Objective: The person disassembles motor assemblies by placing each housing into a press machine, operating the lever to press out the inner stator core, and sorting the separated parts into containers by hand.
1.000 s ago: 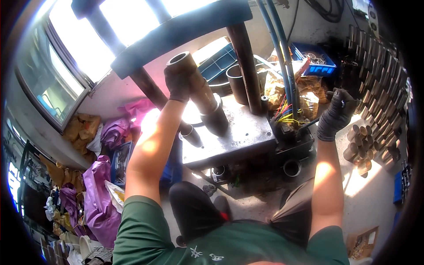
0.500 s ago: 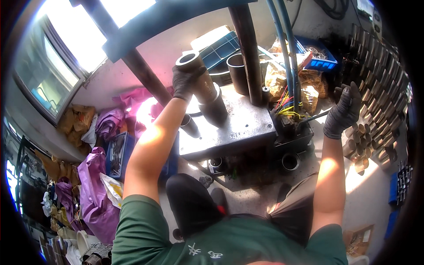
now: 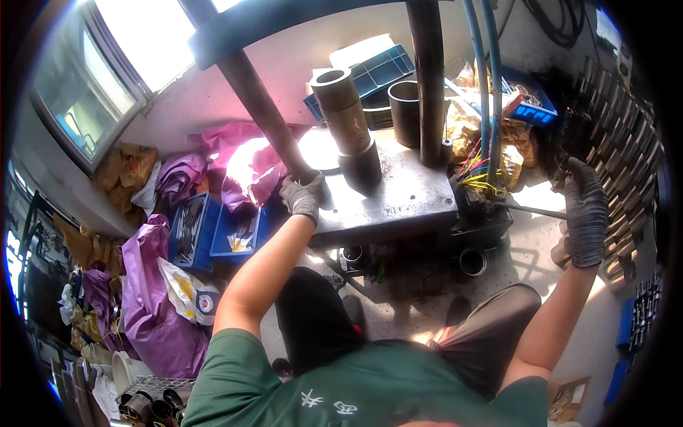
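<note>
My left hand (image 3: 303, 197), in a grey work glove, is closed around a short dark tube (image 3: 318, 186) at the near left corner of the steel press table (image 3: 409, 203). Beside it stands a stack of metal tubes: a worn grey-brown sleeve (image 3: 346, 117) set upright in a darker cylinder (image 3: 361, 169). My gloved right hand (image 3: 587, 206) is raised at the right, its fingers pointing up and somewhat bent apart. The end of a thin metal lever (image 3: 533, 211) meets this hand near the palm; the contact itself is hidden.
Steel columns (image 3: 430, 85) rise from the table, with a wide dark tube (image 3: 405, 114) behind. Hoses (image 3: 492, 107) and coloured wires (image 3: 478, 179) are at the right. Stacked tubes (image 3: 626, 149) line the right wall. Blue bins (image 3: 235, 231) and purple sacks (image 3: 160, 299) stand left.
My left hand has let go of the sleeve, which now stands upright on the lower cylinder, and has dropped to the short tube. My right hand has moved slightly lower and outward.
</note>
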{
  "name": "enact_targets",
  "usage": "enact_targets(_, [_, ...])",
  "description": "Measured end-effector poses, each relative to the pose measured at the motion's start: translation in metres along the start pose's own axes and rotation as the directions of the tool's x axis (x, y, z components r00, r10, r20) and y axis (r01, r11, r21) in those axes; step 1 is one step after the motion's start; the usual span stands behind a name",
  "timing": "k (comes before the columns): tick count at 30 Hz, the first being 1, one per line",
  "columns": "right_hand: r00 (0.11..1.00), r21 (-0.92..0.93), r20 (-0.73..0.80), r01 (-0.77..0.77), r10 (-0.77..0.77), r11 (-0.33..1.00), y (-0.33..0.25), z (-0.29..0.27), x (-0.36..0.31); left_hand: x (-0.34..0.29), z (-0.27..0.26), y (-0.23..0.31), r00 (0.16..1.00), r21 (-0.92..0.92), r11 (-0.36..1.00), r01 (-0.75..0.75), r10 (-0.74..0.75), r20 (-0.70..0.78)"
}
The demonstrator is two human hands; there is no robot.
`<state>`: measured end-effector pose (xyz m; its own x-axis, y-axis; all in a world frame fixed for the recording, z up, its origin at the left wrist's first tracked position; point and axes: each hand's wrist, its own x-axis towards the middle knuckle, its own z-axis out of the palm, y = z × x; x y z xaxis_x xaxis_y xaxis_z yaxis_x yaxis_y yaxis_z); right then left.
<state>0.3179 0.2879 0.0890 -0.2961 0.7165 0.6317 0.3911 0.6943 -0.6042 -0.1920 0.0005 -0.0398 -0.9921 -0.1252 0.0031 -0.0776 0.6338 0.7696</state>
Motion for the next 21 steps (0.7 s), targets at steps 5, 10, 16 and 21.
enact_targets(5, [0.980, -0.203, 0.195, 0.078, -0.037, 0.976, -0.019, -0.026, -0.025, -0.006, -0.004, 0.003, 0.986, 0.254, 0.966, -0.039, -0.003, 0.166])
enact_targets(10, [0.852, -0.542, 0.521, 0.285, 0.051, 0.790, -0.036, -0.043, -0.019, -0.008, 0.002, 0.003, 0.987, 0.029, 0.996, -0.082, 0.077, 0.143])
enact_targets(16, [0.642, -0.586, 0.723, 0.374, 0.256, 0.719, -0.058, -0.057, -0.026, -0.033, -0.034, 0.087, 0.674, -0.883, 0.025, -0.469, 0.657, -0.339])
enact_targets(21, [0.429, -0.377, 0.888, 0.468, 0.168, 0.799, -0.060, -0.060, -0.026, -0.025, -0.079, 0.192, 0.325, -0.886, -0.065, -0.459, 0.916, -0.235])
